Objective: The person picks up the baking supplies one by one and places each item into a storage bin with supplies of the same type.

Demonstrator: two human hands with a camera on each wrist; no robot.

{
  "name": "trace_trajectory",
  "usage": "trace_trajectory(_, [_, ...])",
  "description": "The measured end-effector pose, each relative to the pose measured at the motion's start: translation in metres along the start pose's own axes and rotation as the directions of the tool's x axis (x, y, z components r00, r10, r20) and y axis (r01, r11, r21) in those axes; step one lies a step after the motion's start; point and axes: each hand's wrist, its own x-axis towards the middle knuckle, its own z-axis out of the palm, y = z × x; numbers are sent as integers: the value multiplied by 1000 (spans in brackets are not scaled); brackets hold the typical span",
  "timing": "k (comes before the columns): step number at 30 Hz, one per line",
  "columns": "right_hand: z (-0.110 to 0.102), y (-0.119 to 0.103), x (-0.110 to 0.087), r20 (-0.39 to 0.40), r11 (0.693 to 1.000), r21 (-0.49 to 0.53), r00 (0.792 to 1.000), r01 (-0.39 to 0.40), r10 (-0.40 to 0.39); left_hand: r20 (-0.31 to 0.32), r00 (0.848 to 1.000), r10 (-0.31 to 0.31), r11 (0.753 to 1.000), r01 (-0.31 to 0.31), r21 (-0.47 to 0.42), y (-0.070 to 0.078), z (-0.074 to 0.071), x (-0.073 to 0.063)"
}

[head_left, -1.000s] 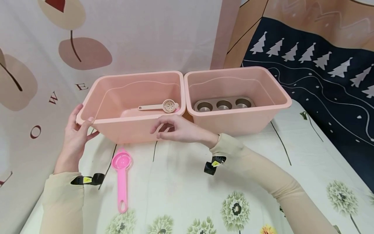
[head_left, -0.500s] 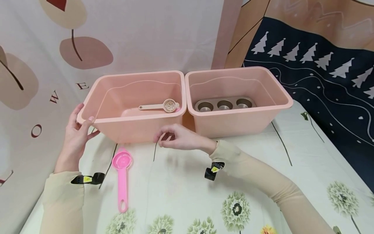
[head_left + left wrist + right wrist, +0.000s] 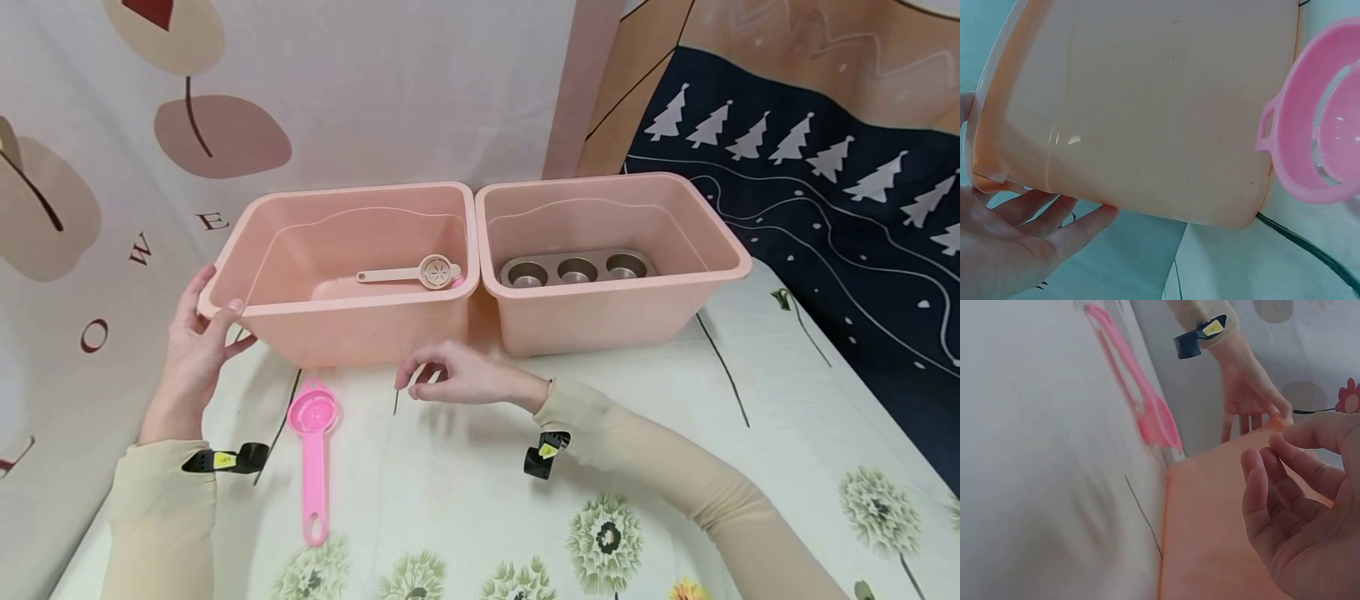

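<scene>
My left hand (image 3: 193, 350) holds the front left corner of the left pink plastic bin (image 3: 352, 333), thumb over the rim and fingers along the outer wall. My right hand (image 3: 465, 375) hovers over the cloth in front of this bin, fingers loosely bent with nothing between them. Between the two hands, a pink egg separator (image 3: 314, 467) lies on the cloth, its cup towards the bin and its handle towards me. Inside the left bin, at the right end, rests a beige egg separator (image 3: 433, 272), with a bit of pink showing beside it.
A second pink bin (image 3: 600, 317) stands at the right, its rim close against the first. In it sits a metal muffin pan (image 3: 566, 260) with round cups. A printed cloth (image 3: 480, 500) covers the table, and patterned curtains (image 3: 420, 92) hang behind.
My right hand has drawn back from the left bin's front rim towards me, lower over the cloth. The left hand stays on the bin's corner; the egg separators have not moved.
</scene>
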Motion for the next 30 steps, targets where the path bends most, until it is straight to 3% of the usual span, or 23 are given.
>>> trace_trajectory(6, [11,9,-1,27,1000,-14,1000,-7,8,8,1000,-6,1000,6,14,1,-3,3])
trace_trajectory(18, [27,16,-2,79,999,-3,996,-36,36,112,993,37,987,-54,154,10,-16,14])
trace_trajectory(21, [31,18,0,93,999,-12,995,-39,40,130,991,20,954,-58,293,12,-20,17])
trace_trajectory(24, [36,18,1,107,999,-30,993,-44,47,136,991,-17,884,-49,465,15,-22,20])
trace_trajectory(26, [40,18,2,112,998,-31,992,-50,53,146,988,-46,850,-38,526,17,-23,21])
trace_trajectory(28, [44,18,4,119,998,-32,991,-56,59,153,986,-69,831,-28,556,19,-23,23])
trace_trajectory(30, [48,19,5,123,998,-29,990,-62,65,166,983,-81,834,-25,552,20,-23,25])
